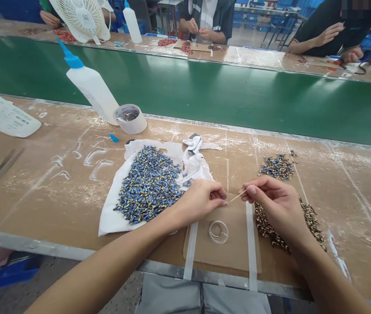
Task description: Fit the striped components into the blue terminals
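My left hand (203,196) pinches a tiny blue piece (224,199) between thumb and fingertip. Across from it, my right hand (272,198) grips a thin wooden toothpick (238,196), its tip pointing at the left fingertips, a short gap apart. Below the hands a small clear cup (218,231) stands on a cardboard pad (231,257). Left of my left hand, many small blue, yellow and black pieces (149,183) lie heaped on a white cloth (110,218). A brown and cream pile (310,218) is partly hidden by my right hand; a smaller blue and tan pile (277,167) lies beyond.
A white squeeze bottle (92,89) and a tape roll (131,118) stand at the table's far edge. Tweezers (7,165) and another white bottle (5,113) lie left. Beyond the green belt (185,91), several people work at another table with a fan (82,19).
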`<state>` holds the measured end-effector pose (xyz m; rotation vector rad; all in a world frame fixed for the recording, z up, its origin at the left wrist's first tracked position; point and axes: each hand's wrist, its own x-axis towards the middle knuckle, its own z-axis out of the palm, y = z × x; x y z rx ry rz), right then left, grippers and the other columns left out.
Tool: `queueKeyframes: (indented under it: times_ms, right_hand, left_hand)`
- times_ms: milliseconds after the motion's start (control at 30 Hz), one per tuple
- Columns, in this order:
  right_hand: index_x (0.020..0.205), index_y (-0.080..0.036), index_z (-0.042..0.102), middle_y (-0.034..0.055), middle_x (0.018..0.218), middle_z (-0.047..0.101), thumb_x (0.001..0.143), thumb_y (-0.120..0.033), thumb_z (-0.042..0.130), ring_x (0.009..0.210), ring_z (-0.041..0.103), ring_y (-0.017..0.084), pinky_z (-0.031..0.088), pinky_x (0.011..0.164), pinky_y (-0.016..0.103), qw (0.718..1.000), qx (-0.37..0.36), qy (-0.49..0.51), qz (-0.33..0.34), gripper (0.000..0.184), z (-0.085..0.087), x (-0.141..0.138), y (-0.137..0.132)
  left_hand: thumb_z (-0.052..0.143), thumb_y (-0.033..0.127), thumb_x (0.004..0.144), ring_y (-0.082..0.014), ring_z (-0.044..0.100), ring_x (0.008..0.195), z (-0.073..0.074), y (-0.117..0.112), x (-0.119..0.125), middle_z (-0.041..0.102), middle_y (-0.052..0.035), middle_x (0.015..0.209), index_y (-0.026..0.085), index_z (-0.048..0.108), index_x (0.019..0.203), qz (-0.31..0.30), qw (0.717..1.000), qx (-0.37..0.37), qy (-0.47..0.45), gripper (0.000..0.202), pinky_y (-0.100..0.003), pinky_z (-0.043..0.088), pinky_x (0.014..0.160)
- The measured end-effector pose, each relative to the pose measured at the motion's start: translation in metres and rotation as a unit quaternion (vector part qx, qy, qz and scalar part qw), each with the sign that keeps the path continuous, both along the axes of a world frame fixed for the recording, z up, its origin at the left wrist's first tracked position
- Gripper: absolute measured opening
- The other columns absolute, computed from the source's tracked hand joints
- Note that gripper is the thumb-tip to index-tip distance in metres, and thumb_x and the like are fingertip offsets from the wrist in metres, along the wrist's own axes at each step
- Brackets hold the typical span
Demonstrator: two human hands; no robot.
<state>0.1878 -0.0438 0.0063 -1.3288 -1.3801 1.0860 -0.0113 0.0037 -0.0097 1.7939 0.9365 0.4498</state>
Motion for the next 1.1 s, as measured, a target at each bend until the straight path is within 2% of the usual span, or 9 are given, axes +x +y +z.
queueKeyframes:
  times_ms: [67, 133, 300, 500, 1100]
  right_hand:
    - [0.084, -0.02, 0.068, 0.0052, 0.076, 0.072, 0.085, -0.034, 0.067, 0.069, 0.067, 0.018, 0.054, 0.065, 0.03, 0.998, 0.036, -0.026, -0.05, 0.014, -0.0013, 0.0021, 0.0005]
    - [0.085, -0.02, 0.067, 0.0047, 0.077, 0.072, 0.085, -0.033, 0.067, 0.069, 0.067, 0.018, 0.054, 0.067, 0.031, 0.995, 0.058, -0.056, -0.065, 0.013, -0.0031, 0.0025, 0.0004]
    - [0.084, -0.02, 0.068, 0.0057, 0.078, 0.072, 0.086, -0.035, 0.065, 0.072, 0.067, 0.02, 0.052, 0.067, 0.032, 0.986, 0.078, -0.14, -0.037, 0.015, -0.0075, 0.0005, -0.0001]
    - [0.084, -0.02, 0.068, 0.0052, 0.078, 0.073, 0.087, -0.035, 0.063, 0.07, 0.067, 0.02, 0.051, 0.066, 0.032, 0.978, 0.09, -0.187, -0.014, 0.016, -0.0066, -0.002, -0.0001]
    - [0.084, -0.021, 0.068, 0.0027, 0.081, 0.074, 0.087, -0.029, 0.063, 0.07, 0.066, 0.018, 0.048, 0.064, 0.028, 0.972, 0.095, -0.216, 0.019, 0.01, -0.0068, -0.0044, 0.0016]
  left_hand:
    - [0.067, 0.019, 0.079, -0.0127, 0.06, 0.065, -0.0001, -0.0002, 0.0005, 0.066, -0.0015, 0.068, 0.013, 0.068, 0.081, -0.005, 1.0, 0.002, 0.0, 0.007, -0.023, 0.044, 0.061]
    - [0.068, 0.019, 0.078, -0.0125, 0.059, 0.063, -0.0001, 0.0003, 0.0006, 0.066, -0.0014, 0.067, 0.013, 0.068, 0.081, -0.008, 1.0, 0.012, 0.006, 0.007, -0.023, 0.043, 0.061]
    - [0.068, 0.019, 0.078, -0.0116, 0.059, 0.062, -0.0002, 0.0009, 0.001, 0.065, -0.0013, 0.066, 0.012, 0.068, 0.081, -0.006, 1.0, 0.025, 0.009, 0.008, -0.022, 0.042, 0.06]
    - [0.067, 0.02, 0.079, -0.0121, 0.059, 0.062, 0.0003, 0.0001, 0.0012, 0.064, -0.0005, 0.064, 0.013, 0.068, 0.08, -0.012, 1.0, 0.026, 0.009, 0.007, -0.022, 0.042, 0.06]
    - [0.065, 0.016, 0.082, -0.0117, 0.059, 0.064, -0.0008, -0.0004, 0.0011, 0.065, -0.0011, 0.068, 0.012, 0.066, 0.082, -0.032, 0.997, 0.061, 0.021, 0.004, -0.022, 0.04, 0.061]
